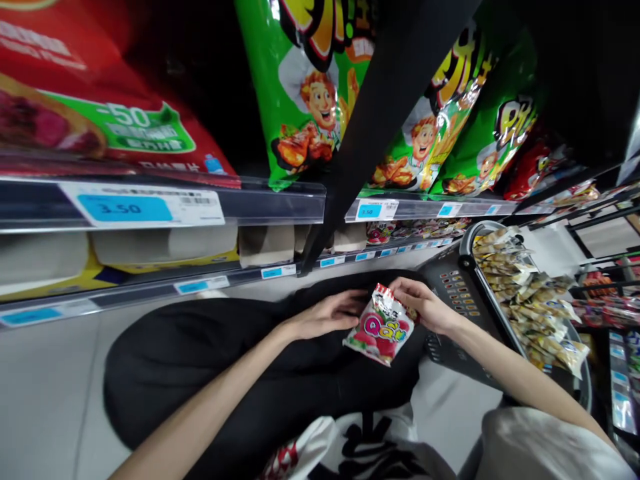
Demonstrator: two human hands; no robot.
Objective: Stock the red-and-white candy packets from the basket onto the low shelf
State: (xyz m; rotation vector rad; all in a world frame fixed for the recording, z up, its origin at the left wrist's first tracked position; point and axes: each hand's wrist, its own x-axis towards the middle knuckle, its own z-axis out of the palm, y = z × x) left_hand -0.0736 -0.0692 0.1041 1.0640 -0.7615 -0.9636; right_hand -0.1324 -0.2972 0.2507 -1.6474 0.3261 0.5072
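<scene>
A small bag of QQ gummy candy (380, 330), white and pink with a red-striped top edge, is held tilted above my lap. My right hand (423, 303) pinches its upper right edge. At the bag's left edge is my left hand (335, 313), its thumb touching the side and its fingers reaching partly behind the bag. Those fingertips are partly hidden. Black trousers (200, 373) cover my bent legs beneath both hands.
A dark basket (457, 293) at my right holds many small snack packets (525, 287). Ahead, an upper shelf carries green snack bags (315, 100) and a red bag (150, 127). A black upright (375, 107) divides it. The lower shelf (150, 287) bears cartons and price tags.
</scene>
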